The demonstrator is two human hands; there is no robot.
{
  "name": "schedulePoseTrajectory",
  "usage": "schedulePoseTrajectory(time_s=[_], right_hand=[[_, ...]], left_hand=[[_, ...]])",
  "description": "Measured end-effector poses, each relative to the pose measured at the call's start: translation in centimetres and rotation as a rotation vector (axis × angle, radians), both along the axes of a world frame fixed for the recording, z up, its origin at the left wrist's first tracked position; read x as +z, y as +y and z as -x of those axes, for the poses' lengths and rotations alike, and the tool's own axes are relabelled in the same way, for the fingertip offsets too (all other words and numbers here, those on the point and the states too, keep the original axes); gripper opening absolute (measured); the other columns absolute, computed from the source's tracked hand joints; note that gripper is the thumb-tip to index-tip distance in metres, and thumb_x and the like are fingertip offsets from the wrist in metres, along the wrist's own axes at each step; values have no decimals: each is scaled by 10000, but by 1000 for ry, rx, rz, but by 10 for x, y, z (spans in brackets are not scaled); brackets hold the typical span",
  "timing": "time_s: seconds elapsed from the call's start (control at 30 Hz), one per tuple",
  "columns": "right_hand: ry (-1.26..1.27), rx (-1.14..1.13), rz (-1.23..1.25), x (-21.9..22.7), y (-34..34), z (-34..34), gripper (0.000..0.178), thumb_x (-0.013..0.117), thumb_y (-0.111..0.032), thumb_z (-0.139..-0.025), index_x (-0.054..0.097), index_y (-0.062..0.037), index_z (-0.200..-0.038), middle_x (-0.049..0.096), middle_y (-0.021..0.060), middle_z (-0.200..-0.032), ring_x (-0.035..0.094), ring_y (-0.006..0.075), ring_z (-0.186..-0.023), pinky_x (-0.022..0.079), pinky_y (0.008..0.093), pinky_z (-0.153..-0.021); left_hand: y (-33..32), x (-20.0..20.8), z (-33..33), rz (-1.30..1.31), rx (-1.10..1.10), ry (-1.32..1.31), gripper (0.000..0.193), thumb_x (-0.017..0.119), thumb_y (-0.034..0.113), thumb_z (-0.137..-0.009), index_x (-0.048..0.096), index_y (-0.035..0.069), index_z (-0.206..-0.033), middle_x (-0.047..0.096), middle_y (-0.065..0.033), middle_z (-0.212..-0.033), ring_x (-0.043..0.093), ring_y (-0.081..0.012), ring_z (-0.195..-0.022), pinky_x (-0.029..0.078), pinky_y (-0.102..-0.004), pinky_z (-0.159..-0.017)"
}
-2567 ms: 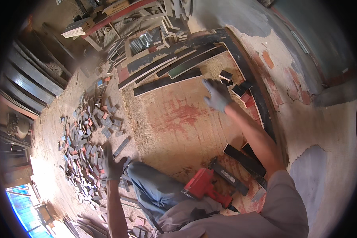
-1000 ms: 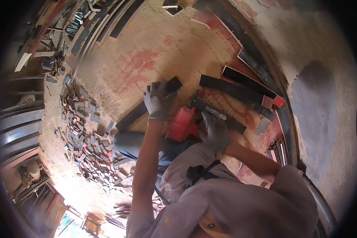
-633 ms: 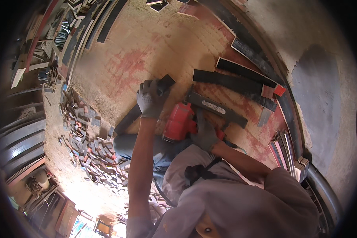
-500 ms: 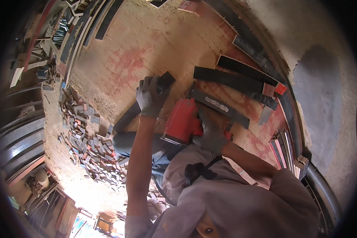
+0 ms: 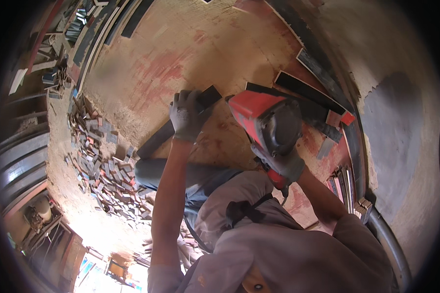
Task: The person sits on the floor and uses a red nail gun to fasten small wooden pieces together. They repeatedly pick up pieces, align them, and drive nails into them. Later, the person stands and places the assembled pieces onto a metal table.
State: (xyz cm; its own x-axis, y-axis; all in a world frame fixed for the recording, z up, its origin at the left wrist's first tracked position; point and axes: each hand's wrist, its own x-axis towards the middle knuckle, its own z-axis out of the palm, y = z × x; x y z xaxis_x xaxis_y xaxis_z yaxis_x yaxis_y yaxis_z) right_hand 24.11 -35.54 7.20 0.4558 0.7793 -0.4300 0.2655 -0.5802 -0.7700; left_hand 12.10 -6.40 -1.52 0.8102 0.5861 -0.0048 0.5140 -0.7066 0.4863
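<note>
My left hand [image 5: 185, 115], in a grey glove, is closed over a long dark plank [image 5: 156, 140] near its upper end. The plank lies slantwise on the dusty board floor, its lower end beside my bent knee. My right hand [image 5: 284, 163], also gloved, is wrapped round the handle of a red corded power tool [image 5: 259, 110] with a dark rounded housing. The tool is raised and tilted to the right of the plank, apart from it. Its working end cannot be made out.
Dark boards [image 5: 310, 93] lie on the right, partly behind the tool. Many small wood offcuts [image 5: 100, 166] are heaped at left. Long strips [image 5: 95, 44] stretch along the upper left. A grey pipe [image 5: 388, 239] runs beside the wall at lower right.
My right hand has lifted the power tool and turned it, moving it up and to the right. My left hand stays on the plank.
</note>
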Motion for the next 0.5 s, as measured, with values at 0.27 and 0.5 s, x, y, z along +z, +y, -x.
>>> schedulePoseTrajectory(time_s=[0.27,0.5], right_hand=[[644,-483,-29,36,70,-2,132,785,-164,-1016,674,-93,-1027,649,-37,-807,541,45,-638,420,273,-526],[310,-212,-199,9,54,7,150,785,-179,-1021,654,-113,-1052,649,-43,-821,567,57,-655,446,272,-547]], left_hand=[[3,5,-1,43,8,48,537,930,362,-726,749,157,-1189,688,-89,-1165,650,-344,-1122,548,-505,-945],[0,6,1,65,33,65,565,923,353,-738,732,163,-1235,676,-78,-1194,626,-346,-1174,520,-516,-1002]])
